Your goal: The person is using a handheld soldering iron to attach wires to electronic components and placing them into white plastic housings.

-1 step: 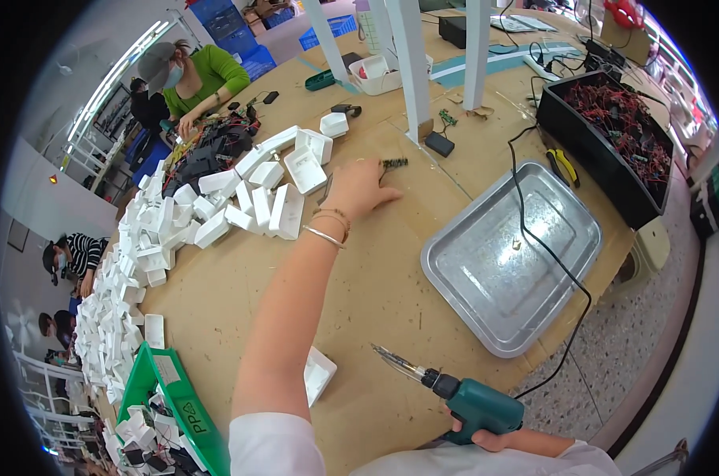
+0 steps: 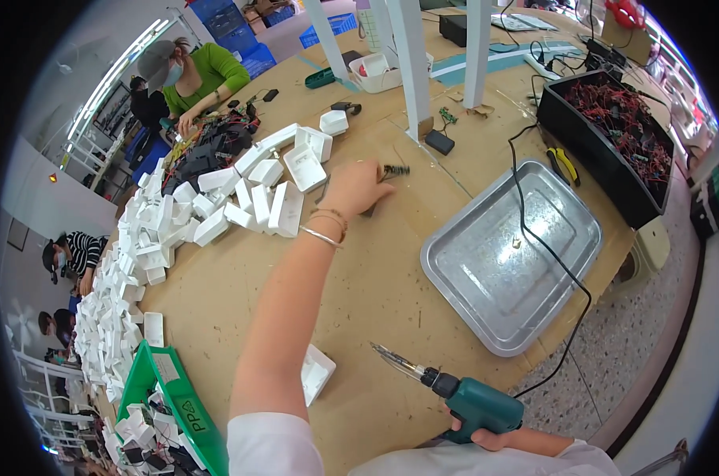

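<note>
My right hand (image 2: 486, 438) is wrapped round the handle of a teal soldering gun (image 2: 486, 403) at the lower right, its metal tip pointing up and left over the table. My left arm reaches far across the table. At its end my left hand (image 2: 356, 187) is curled, back of the hand up, on a small dark part like a bit of circuit board (image 2: 395, 170) that sticks out past the fingers. Another dark piece shows partly beneath the palm. A white plastic case (image 2: 316, 376) lies beside my left forearm, partly hidden by it.
White cases (image 2: 145, 230) are heaped along the left. A green bin (image 2: 186, 404) stands at lower left, a metal tray (image 2: 494, 301) at right, with the black cord across it. Beyond are yellow-handled pliers (image 2: 564, 165), a black crate (image 2: 589, 163) of wired boards, and white posts (image 2: 413, 87). A co-worker (image 2: 208, 79) sits far left.
My left thumb has drawn in toward the fingers, and the small dark part has shifted slightly toward me. The soldering gun stays almost still.
</note>
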`<state>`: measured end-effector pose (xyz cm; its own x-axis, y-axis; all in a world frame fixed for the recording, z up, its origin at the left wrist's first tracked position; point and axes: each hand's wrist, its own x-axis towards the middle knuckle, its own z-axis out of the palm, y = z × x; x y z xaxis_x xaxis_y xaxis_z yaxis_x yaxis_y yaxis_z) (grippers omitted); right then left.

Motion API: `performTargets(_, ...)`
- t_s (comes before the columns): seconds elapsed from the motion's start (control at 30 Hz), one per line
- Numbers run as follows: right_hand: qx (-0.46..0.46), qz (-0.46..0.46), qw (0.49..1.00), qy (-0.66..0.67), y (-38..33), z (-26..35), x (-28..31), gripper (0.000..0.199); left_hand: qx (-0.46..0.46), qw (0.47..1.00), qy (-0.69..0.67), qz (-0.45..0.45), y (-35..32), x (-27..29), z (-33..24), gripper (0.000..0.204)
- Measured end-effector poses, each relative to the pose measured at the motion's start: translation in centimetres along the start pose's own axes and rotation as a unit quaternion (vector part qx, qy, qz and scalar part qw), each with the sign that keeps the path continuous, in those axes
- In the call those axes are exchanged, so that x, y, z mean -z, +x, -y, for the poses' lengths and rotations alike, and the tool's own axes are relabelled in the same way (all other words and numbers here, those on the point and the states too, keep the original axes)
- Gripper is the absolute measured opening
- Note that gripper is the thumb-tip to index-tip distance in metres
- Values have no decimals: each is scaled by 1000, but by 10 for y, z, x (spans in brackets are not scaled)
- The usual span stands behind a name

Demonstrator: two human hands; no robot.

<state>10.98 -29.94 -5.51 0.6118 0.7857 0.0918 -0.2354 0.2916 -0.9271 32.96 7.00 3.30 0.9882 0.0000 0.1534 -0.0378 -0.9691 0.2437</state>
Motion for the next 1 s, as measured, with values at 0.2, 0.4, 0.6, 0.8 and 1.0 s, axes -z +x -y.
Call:
performTargets(0.2, 16, -18, 1000, -5, 7, 5, -3, 53, 47, 995, 46, 75, -73, 34, 25, 26)
performTargets(0.4, -51, -16, 985, -162, 6, 28, -10, 69, 196, 938, -255, 131, -181, 110, 57, 30)
performTargets(0.6, -37, -59, 996, -57, 14, 25, -21, 71, 252, 848, -465, 11, -237, 131, 77, 25)
performTargets(0.8, -15, -107, 993, -46, 16, 27, -24, 69, 207, 898, -384, -45, -227, 160, 57, 31)
performTargets(1.0, -15, -95, 993, -64, 16, 34, -26, 67, 146, 871, -458, -105, -157, 180, 27, 32)
